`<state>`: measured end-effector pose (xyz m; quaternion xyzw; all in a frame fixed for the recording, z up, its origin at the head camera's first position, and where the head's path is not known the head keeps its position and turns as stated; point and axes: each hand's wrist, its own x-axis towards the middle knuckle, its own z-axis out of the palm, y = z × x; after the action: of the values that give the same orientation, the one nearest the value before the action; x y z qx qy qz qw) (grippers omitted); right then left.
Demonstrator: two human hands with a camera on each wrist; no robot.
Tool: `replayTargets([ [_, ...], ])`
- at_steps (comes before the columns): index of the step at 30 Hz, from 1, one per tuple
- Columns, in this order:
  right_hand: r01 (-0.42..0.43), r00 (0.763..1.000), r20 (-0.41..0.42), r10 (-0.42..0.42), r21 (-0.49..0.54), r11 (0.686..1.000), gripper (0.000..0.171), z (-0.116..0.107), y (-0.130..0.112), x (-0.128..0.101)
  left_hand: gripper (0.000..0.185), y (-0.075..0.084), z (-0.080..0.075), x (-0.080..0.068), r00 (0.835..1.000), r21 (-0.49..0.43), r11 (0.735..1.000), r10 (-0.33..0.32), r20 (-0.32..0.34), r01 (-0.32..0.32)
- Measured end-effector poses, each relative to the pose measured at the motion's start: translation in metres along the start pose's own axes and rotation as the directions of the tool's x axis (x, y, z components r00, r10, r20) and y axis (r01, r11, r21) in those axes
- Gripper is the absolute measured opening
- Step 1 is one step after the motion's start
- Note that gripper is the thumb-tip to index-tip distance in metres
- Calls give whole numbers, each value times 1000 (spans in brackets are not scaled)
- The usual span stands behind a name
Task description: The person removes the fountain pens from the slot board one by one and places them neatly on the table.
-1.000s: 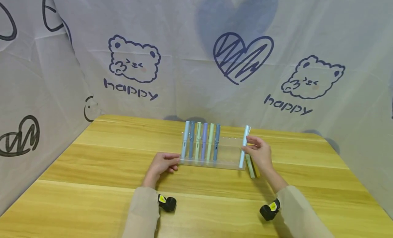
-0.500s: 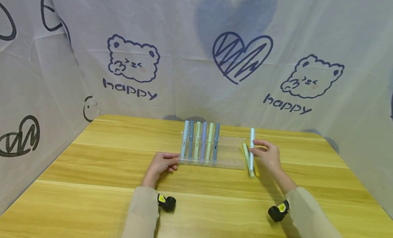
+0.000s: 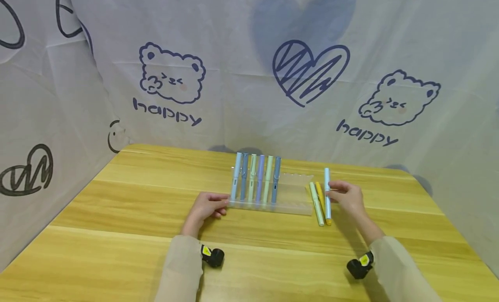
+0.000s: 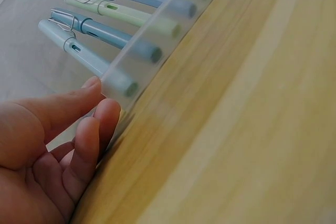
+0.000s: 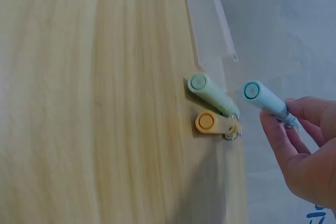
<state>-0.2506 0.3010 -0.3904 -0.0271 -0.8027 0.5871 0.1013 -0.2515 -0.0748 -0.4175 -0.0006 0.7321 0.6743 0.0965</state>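
A clear plastic pen rack [image 3: 294, 191] stands on the table with several capped pens leaning in its left part. Light blue, dark blue, green and purple pens [image 3: 259, 179] are among them. My left hand [image 3: 205, 206] pinches the rack's front left corner between thumb and fingertip, close to a light blue pen [image 4: 86, 56]. To the right of the rack, my right hand [image 3: 348, 200] holds a light blue pen [image 3: 327, 193] between thumb and fingers, nearly upright in the head view. Beneath and beside it lie a green pen [image 3: 317, 204] and a yellow pen [image 5: 210, 123].
The wooden table [image 3: 265, 258] reaches to a white cloth backdrop [image 3: 241, 85] with drawn bears and hearts. Black wrist cameras [image 3: 213, 257] sit at both cuffs. The rack's right part has notches along its back edge.
My right hand has carried the light blue pen rightward, from the rack's right end to over the loose pens and beside the yellow one. My left hand has stayed at the rack's corner.
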Motion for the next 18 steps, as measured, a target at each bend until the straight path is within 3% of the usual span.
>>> replayTargets([
  [7, -113, 993, 26, 116, -100, 989, 37, -1, -20, -8, 26, 1, -1, 0, 1000, -7, 1000, 2, 0, -2],
  [18, -191, 980, 39, 193, -62, 980, 38, -8, -7, -3, 26, 0, 0, 0, 1000, -5, 1000, -2, -3, 2],
])
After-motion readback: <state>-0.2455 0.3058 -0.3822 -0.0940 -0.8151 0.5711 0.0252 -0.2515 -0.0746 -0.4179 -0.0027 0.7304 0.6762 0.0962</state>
